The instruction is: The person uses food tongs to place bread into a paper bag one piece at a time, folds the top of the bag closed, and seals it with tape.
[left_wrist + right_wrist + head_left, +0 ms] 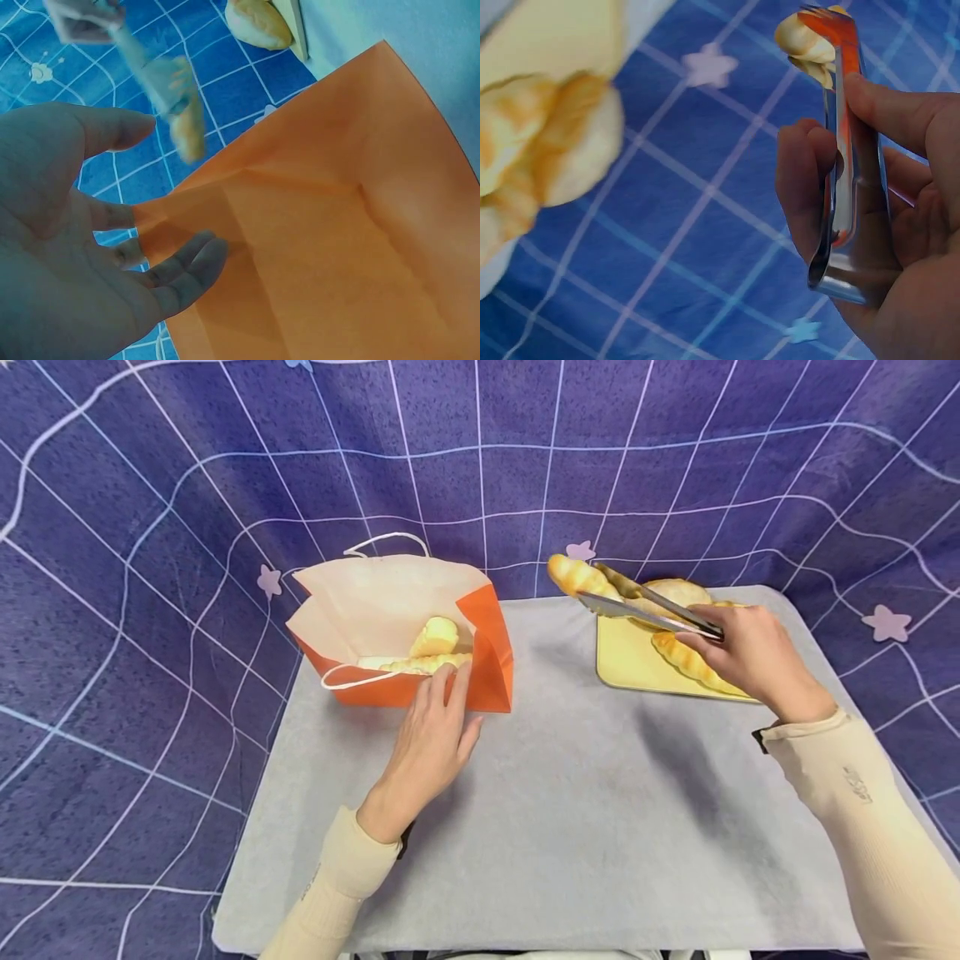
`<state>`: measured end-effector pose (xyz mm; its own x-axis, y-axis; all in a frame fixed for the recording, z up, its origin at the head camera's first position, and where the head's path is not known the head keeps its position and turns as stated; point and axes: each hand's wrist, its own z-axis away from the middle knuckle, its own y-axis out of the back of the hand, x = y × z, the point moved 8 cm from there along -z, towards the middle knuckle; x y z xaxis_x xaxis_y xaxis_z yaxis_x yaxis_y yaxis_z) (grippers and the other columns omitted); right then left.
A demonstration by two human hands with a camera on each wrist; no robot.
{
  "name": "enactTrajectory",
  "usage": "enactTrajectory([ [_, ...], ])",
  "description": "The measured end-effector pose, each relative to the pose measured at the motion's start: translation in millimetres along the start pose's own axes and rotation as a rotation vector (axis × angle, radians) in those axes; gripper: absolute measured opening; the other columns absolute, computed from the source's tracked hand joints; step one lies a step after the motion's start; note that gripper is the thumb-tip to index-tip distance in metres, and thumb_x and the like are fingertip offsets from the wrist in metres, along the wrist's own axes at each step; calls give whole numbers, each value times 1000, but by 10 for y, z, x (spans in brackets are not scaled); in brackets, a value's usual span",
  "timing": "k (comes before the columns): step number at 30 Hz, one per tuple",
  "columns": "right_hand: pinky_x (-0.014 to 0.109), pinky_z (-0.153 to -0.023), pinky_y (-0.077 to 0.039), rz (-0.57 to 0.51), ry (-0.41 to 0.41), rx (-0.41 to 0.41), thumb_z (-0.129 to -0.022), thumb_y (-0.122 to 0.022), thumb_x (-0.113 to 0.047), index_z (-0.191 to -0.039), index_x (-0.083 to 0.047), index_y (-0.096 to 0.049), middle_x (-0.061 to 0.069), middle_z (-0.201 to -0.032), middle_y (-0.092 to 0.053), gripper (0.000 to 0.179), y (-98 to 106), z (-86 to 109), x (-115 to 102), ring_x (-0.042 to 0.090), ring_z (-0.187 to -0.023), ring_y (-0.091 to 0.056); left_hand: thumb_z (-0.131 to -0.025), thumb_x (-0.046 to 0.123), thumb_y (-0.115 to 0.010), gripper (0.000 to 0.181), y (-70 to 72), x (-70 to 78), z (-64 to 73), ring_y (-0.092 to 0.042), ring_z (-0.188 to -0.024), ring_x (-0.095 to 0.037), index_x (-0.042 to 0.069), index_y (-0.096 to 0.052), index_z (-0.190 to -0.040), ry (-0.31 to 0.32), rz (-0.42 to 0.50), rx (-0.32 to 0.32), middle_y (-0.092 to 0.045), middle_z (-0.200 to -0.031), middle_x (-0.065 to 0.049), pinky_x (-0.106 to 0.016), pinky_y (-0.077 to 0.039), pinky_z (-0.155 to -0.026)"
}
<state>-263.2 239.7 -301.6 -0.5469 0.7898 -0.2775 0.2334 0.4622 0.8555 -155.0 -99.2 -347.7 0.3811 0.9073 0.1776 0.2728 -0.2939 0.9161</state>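
Observation:
My right hand (753,656) grips metal tongs (845,150). Between the tongs' tips a small ridged bread roll (576,577) is held in the air, left of the yellow tray (630,662). At the front rim of an orange paper bag (491,652) rests my left hand (427,735). The left wrist view shows its thumb away from the paper, two fingers passing behind the bag's edge and the others in front. The bag stands with its mouth open; a bread piece (437,637) and a ridged long bread (427,664) lie inside.
On the tray are a ridged bread (693,662) and a round bun (678,593), partly hidden by the tongs and right hand. White string handles (390,535) rise from the bag. A blue gridded cloth (517,485) hangs behind the grey table (540,827).

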Motion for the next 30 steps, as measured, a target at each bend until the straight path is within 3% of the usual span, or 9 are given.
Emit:
enactTrajectory([
  [5,32,-50,-32,-50,90,38,-87,-77,-24,-95,-18,-72,-5,-59,-49,11,213,-106,-470,13,-52,-41,-90,22,-71,77,-6,-14,7,-46,-107,-32,5,-30,-153,-3,-3,4,-40,-138,-16,-42,-46,-86],
  [11,23,-55,-33,-164,178,35,-87,-78,-19,-113,-14,-74,-3,-84,-64,27,300,-254,-951,9,-57,-44,-89,21,-72,77,-8,-18,5,-46,-106,-33,5,-31,-153,-8,2,12,-40,-139,-16,-42,-46,-84],
  [18,23,-51,-34,-222,247,-3,-90,-75,-21,-115,-12,-73,-5,-69,-58,27,218,-486,-1359,8,-52,-42,-90,22,-72,75,-26,-19,8,-47,-109,-34,5,-32,-151,-9,5,7,-40,-139,-16,-43,-47,-86],
  [26,29,-57,-42,-261,320,-46,-91,-74,-25,-114,-9,-73,-3,-75,-65,28,-1,-791,-1771,10,-57,-50,-90,24,-71,73,-17,-48,18,-47,-107,-33,4,-34,-149,-5,-13,-2,-41,-137,-15,-42,-47,-87],
  [30,32,-57,-41,-219,324,-86,-91,-73,-23,-110,-9,-73,-2,-68,-58,23,-141,-907,-1923,14,-56,-47,-90,26,-72,74,5,-44,18,-46,-108,-32,5,-34,-150,-2,-12,-6,-41,-138,-15,-42,-47,-88],
])
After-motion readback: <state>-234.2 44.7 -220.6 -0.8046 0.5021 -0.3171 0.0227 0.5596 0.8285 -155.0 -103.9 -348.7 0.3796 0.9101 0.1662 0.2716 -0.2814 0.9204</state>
